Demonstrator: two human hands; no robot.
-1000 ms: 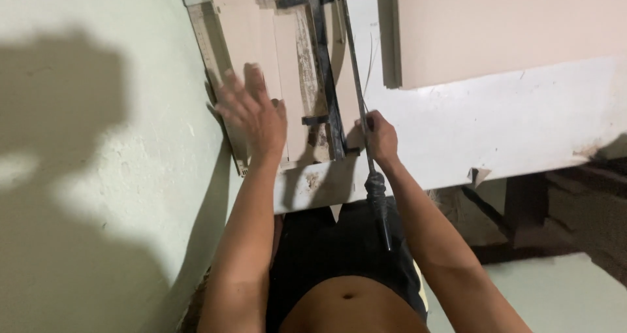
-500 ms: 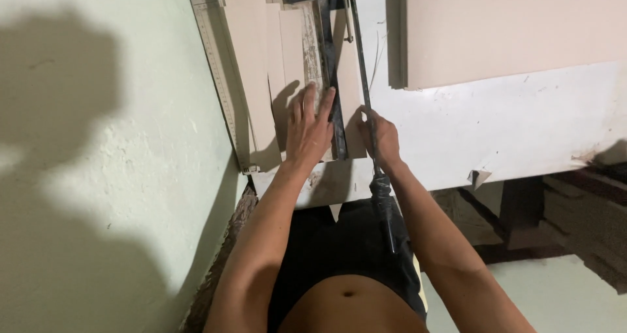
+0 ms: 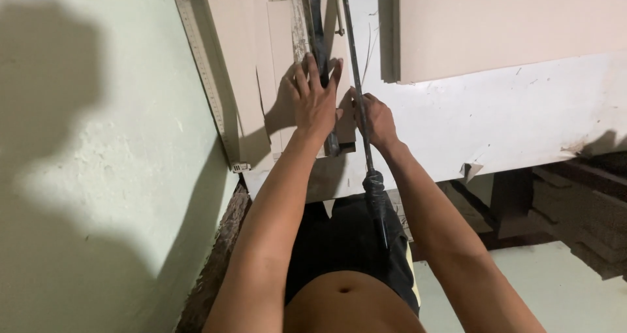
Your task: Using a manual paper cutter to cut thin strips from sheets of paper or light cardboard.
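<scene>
Head view: the left hand (image 3: 315, 101) is now lying flat on the card strips (image 3: 281, 78), its fingers (image 3: 312, 72) spread apart and pressing down across the dark bar (image 3: 318, 39) of the cutter. A second ago that hand was hovering out at about nine o'clock of the strips with its fingers fanned in the air; half a second ago it was already coming in over them. So the stock is going from loose to pinned, which I judge means the sheet is being steadied against the ruler (image 3: 206, 78) along the surface's left edge.

The right hand (image 3: 373, 117) is staying where it was, at three o'clock of the left hand and nearly touching it. Its fingers are curled together around the long blade arm (image 3: 353, 78), clamped on the metal rather than on the black handle (image 3: 377, 206), which is hanging off the near edge of the white surface (image 3: 522, 124) toward six o'clock. The arm is lying low along the strips, running from twelve to six o'clock.

At one o'clock a large tan board (image 3: 509, 26) is resting on the surface, well apart from both hands. A pale green wall (image 3: 98, 176) is filling the nine o'clock side.
</scene>
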